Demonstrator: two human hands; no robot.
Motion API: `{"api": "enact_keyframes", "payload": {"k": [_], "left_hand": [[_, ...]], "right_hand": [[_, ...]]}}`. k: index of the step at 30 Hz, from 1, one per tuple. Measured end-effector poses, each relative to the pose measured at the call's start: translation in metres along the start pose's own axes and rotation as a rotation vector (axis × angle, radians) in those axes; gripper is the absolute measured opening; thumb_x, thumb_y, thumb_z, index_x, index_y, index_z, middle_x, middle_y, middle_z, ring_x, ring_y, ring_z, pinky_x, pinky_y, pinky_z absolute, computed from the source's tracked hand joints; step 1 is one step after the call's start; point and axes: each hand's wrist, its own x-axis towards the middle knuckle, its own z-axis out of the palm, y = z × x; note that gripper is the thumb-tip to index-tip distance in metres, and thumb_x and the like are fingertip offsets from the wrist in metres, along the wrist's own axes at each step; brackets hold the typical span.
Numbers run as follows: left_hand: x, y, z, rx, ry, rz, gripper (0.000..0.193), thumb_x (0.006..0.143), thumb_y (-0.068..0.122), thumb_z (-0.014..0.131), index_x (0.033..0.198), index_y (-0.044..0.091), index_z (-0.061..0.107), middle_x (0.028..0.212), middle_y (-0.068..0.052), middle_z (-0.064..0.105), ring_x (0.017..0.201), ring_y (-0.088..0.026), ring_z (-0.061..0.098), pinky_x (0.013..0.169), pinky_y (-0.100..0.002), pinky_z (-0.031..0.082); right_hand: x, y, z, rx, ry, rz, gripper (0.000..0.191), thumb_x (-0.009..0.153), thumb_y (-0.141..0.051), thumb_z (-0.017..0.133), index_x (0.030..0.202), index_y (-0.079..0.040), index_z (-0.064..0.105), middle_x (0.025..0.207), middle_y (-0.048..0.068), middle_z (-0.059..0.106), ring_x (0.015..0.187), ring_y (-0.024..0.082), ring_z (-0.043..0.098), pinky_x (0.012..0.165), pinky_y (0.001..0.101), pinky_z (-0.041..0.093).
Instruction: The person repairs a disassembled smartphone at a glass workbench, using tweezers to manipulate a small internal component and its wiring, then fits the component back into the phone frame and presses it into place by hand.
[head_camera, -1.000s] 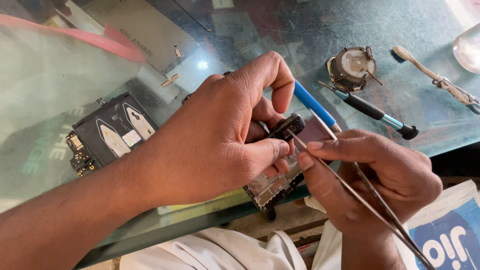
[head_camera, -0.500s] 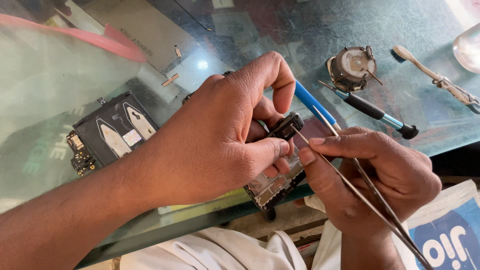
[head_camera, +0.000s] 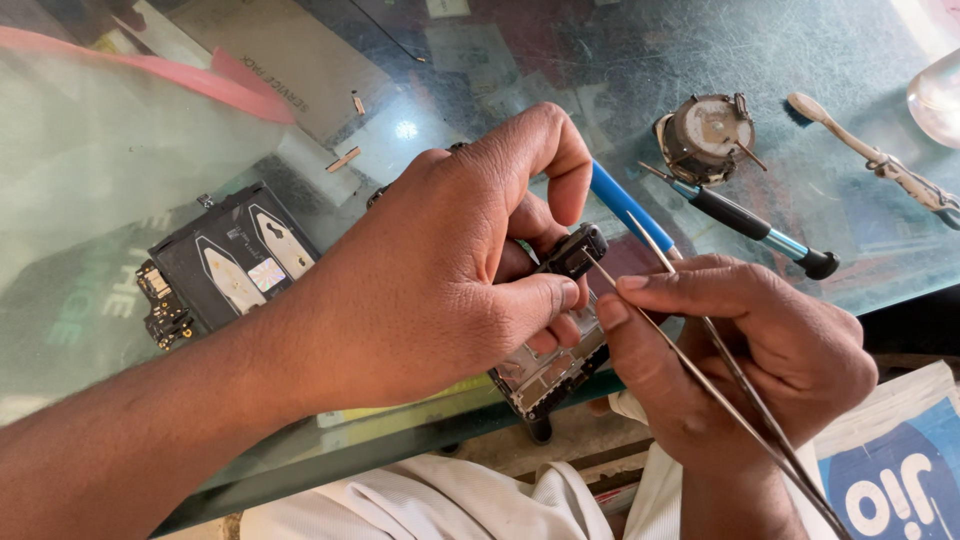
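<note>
From the head view we see our left hand closed around an opened phone frame, thumb and fingers clamping it just past the near edge of the glass table. A small black camera part sits at the frame's top end, right under our curled forefinger. Our right hand is just right of the frame, pinched shut on thin metal tweezers, whose tips touch the black part. Beyond the frame, a blue-handled tool pokes out from behind our left hand. Farther right of the frame lies a black-and-teal screwdriver, with a small round metal part behind it and a pale brush near the table's right end. Well left of the frame rests a black phone circuit assembly.
</note>
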Motion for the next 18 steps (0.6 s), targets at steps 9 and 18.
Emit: {"api": "enact_keyframes", "payload": {"k": [9,18], "left_hand": [[-0.0003,0.0008,0.0005,-0.021,0.008,-0.002,0.030,0.084,-0.002,0.064,0.101,0.008,0.041,0.078,-0.008,0.073,0.075,-0.010,0.083,0.057,-0.024,0.063],[0.0007,-0.0011,0.0004,-0.117,0.017,-0.037,0.030,0.086,-0.001,0.063,0.109,0.005,0.045,0.080,-0.010,0.074,0.073,-0.011,0.081,0.062,-0.026,0.063]], "right_hand": [[-0.0018,0.0002,0.0013,0.032,0.021,-0.089,0.019,0.089,-0.006,0.087,0.097,0.001,0.071,0.088,0.012,0.074,0.063,0.006,0.067,0.057,0.0163,0.049],[-0.0088,0.0052,0.0011,0.097,0.042,-0.124,0.020,0.099,-0.009,0.086,0.100,0.001,0.068,0.091,0.012,0.075,0.067,0.005,0.069,0.062,0.0151,0.052]]}}
